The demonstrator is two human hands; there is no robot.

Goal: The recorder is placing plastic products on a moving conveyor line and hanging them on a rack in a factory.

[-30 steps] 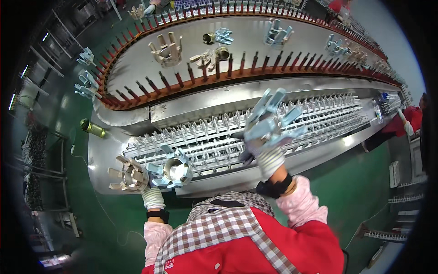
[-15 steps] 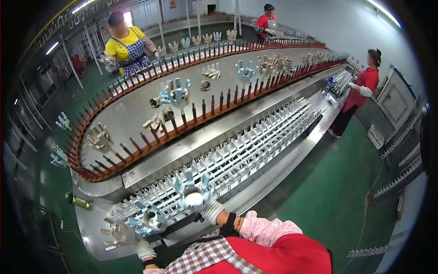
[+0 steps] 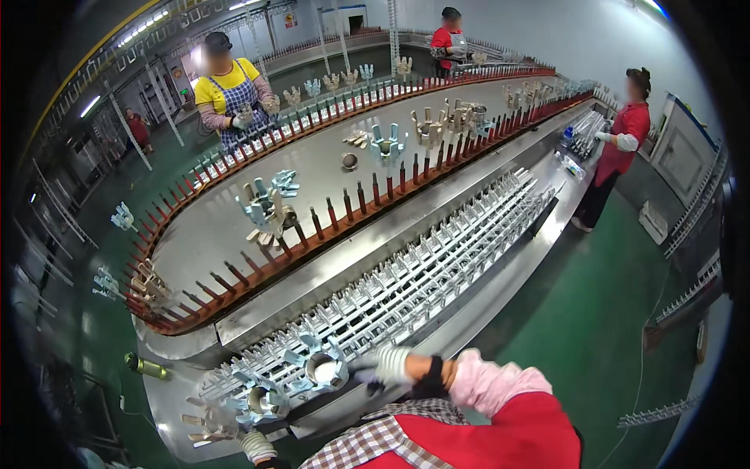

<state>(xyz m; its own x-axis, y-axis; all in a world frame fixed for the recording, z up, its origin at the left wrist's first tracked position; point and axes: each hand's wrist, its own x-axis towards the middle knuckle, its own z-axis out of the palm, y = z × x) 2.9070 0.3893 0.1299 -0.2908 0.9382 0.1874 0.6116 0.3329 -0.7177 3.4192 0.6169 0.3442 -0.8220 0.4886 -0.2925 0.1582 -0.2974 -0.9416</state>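
Observation:
My left hand [image 3: 258, 447], in a pale knitted glove, is at the near left end of the table. Its fingers are closed at the side of a tan pronged metal casting [image 3: 211, 420] and partly hidden. Beside that casting, a bluish pronged metal casting [image 3: 266, 401] has its round opening facing up. Another bluish casting [image 3: 322, 370] rests just right of it, on the end of the stacked silver racks [image 3: 391, 273]. My right hand [image 3: 388, 365], gloved too, is right of this casting and smeared by motion; its fingers do not show clearly.
A looping conveyor [image 3: 258, 284] with upright red pins curves ahead, castings lying on the metal surface [image 3: 312, 187] inside it. A green bottle [image 3: 146, 366] lies at the left. Co-workers stand far left [image 3: 234, 102], at the back [image 3: 448, 47] and at the right [image 3: 625, 141].
My right hand has moved right, away from the bluish casting, which now sits lower and tilted differently. My left hand stays by the tan casting. The conveyor's castings have shifted, and the view has tilted slightly.

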